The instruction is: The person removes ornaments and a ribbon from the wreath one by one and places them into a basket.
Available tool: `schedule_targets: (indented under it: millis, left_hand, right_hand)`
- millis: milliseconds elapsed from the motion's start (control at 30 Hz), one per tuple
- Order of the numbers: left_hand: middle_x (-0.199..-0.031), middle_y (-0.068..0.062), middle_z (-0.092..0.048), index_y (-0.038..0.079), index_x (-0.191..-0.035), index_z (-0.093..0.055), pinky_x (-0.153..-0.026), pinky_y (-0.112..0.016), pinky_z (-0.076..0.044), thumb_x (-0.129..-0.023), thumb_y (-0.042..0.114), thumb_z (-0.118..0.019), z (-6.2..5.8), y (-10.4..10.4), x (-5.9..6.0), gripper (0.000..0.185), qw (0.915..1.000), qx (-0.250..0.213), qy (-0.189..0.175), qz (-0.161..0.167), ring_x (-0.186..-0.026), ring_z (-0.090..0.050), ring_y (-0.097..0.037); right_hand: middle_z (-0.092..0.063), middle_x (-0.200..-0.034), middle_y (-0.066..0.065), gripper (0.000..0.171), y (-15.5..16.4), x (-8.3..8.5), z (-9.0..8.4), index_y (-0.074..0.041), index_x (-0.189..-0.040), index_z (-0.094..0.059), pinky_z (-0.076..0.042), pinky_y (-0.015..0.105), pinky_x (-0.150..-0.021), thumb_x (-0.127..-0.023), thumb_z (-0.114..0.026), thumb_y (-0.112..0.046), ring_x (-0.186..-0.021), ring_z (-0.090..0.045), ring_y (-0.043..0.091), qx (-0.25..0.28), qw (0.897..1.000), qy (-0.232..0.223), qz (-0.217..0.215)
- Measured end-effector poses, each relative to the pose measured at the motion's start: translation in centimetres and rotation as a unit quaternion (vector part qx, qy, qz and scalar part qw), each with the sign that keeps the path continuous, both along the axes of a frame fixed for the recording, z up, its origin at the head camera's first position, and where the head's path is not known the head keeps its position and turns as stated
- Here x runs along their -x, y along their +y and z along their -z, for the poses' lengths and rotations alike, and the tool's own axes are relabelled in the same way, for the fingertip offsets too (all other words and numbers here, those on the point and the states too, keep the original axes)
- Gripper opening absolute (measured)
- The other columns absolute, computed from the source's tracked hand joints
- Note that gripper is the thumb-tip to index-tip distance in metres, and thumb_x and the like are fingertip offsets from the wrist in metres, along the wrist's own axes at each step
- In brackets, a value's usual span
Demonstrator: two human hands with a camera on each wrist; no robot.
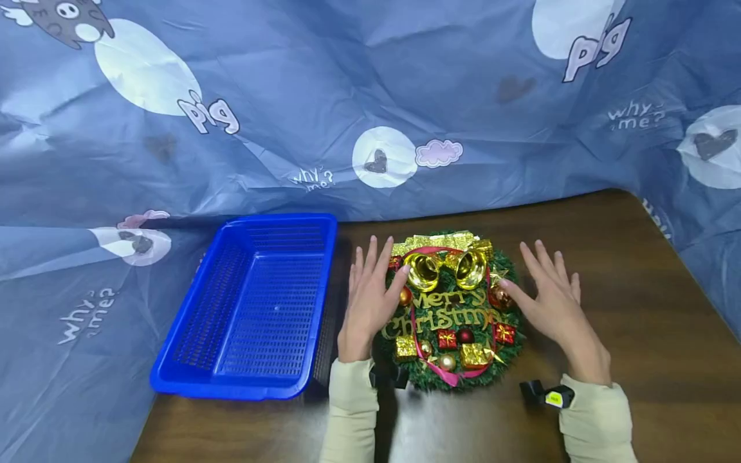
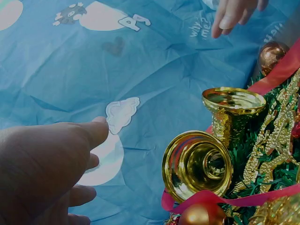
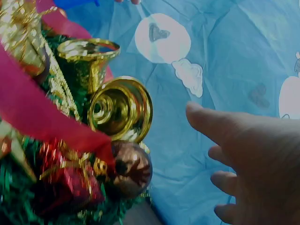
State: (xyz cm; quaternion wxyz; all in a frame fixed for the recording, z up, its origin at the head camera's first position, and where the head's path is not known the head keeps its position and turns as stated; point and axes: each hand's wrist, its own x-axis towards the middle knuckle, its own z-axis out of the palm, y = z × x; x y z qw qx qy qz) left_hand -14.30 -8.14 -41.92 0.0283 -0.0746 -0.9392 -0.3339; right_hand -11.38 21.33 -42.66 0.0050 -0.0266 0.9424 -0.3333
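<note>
1. Blue printed cloth (image 1: 370, 96) fills the upper frame and hangs down the left and right edges; a dark wooden table (image 1: 637, 308) fills the lower right.
2. Blue plastic basket (image 1: 255, 308) at lower left centre, on the table's left edge, just beside the wreath.
3. Christmas wreath (image 1: 448, 308) lies flat at lower centre, with two gold bells (image 1: 446, 269) near its top.
4. Left hand (image 1: 367, 302): fingers straight and spread, at the wreath's left rim, gripping nothing.
5. Right hand (image 1: 550, 299): fingers straight and spread, at the right rim, gripping nothing.
</note>
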Motion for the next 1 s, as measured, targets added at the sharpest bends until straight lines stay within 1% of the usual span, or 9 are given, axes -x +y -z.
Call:
schedule_targets:
  millis: [100, 267, 467, 533, 633, 767, 867, 1000]
  left_hand:
    - [-0.161, 0.004, -0.002, 0.038, -0.151, -0.013, -0.119, -0.053, -0.004, -0.097, 0.057, -0.036, 0.0, -0.2, 0.0, 0.062, 1.0, -0.006, -0.006, 0.001, -0.148, 0.004, -0.027]
    - [-0.161, 0.003, -0.002, 0.038, -0.152, -0.013, -0.119, -0.052, -0.004, -0.097, 0.056, -0.036, 0.1, -0.6, -0.2, 0.062, 0.9998, -0.013, -0.016, 0.002, -0.148, 0.004, -0.027]
    - [-0.161, 0.0, -0.005, 0.032, -0.153, -0.018, -0.119, -0.054, -0.006, -0.098, 0.056, -0.036, 0.4, -1.0, -0.2, 0.062, 0.9995, -0.023, -0.023, 0.002, -0.148, 0.001, -0.03]
    - [-0.161, -0.001, -0.006, 0.031, -0.153, -0.018, -0.119, -0.054, -0.007, -0.098, 0.055, -0.036, 0.6, -1.1, -0.2, 0.062, 0.9993, -0.025, -0.026, 0.003, -0.148, 0.0, -0.032]
    - [-0.161, -0.001, -0.007, 0.033, -0.152, -0.017, -0.119, -0.053, -0.007, -0.098, 0.056, -0.035, 0.8, -1.2, -0.2, 0.061, 0.9991, -0.023, -0.035, 0.005, -0.148, -0.001, -0.032]
    - [-0.161, -0.002, -0.009, 0.034, -0.152, -0.018, -0.118, -0.053, -0.009, -0.098, 0.056, -0.035, 1.1, -1.3, -0.2, 0.06, 0.9989, -0.016, -0.043, 0.007, -0.148, -0.003, -0.032]
    - [-0.161, -0.004, -0.011, 0.032, -0.152, -0.02, -0.118, -0.055, -0.011, -0.098, 0.054, -0.035, 1.3, -1.3, -0.2, 0.06, 0.9988, -0.015, -0.045, 0.012, -0.147, -0.005, -0.034]
    - [-0.16, -0.005, -0.015, 0.03, -0.151, -0.025, -0.117, -0.055, -0.014, -0.099, 0.053, -0.037, 1.4, -1.3, -0.1, 0.059, 0.9985, -0.018, -0.049, 0.018, -0.147, -0.008, -0.034]
  right_hand:
    - [0.005, -0.16, 0.014, 0.081, 0.1, 0.1, 0.1, -0.024, -0.154, -0.002, 0.007, 0.074, -0.105, -0.094, -0.048, -0.054, -0.143, 0.013, 0.045, 0.004, 1.0, -0.01, -0.016]
    - [0.004, -0.161, 0.012, 0.083, 0.3, 0.1, 0.4, -0.025, -0.154, -0.002, 0.003, 0.073, -0.106, -0.093, -0.051, -0.053, -0.144, 0.01, 0.044, 0.007, 0.999, -0.024, -0.037]
    - [0.001, -0.161, 0.012, 0.085, 0.8, -0.1, 1.1, -0.025, -0.154, -0.003, -0.001, 0.075, -0.104, -0.092, -0.054, -0.053, -0.143, 0.006, 0.047, 0.009, 0.998, -0.037, -0.057]
    - [0.001, -0.161, 0.012, 0.086, 1.0, -0.2, 1.3, -0.024, -0.155, -0.003, -0.001, 0.076, -0.104, -0.091, -0.054, -0.053, -0.143, 0.005, 0.049, 0.008, 0.997, -0.045, -0.062]
    - [0.0, -0.161, 0.013, 0.088, 1.3, -0.5, 1.6, -0.024, -0.155, -0.004, -0.001, 0.076, -0.104, -0.09, -0.056, -0.054, -0.143, 0.004, 0.05, 0.01, 0.996, -0.061, -0.068]
    - [0.002, -0.161, 0.012, 0.09, 1.7, -1.0, 2.0, -0.029, -0.154, -0.001, 0.0, 0.075, -0.104, -0.089, -0.058, -0.054, -0.142, 0.006, 0.05, 0.019, 0.993, -0.086, -0.076]
    - [0.003, -0.161, 0.012, 0.093, 2.0, -1.4, 2.5, -0.031, -0.153, 0.002, 0.001, 0.075, -0.105, -0.087, -0.06, -0.054, -0.142, 0.006, 0.05, 0.028, 0.992, -0.097, -0.082]
    - [0.002, -0.162, 0.009, 0.098, 2.3, -1.8, 3.0, -0.03, -0.154, 0.002, 0.001, 0.074, -0.106, -0.085, -0.065, -0.052, -0.143, 0.006, 0.048, 0.041, 0.989, -0.106, -0.089]
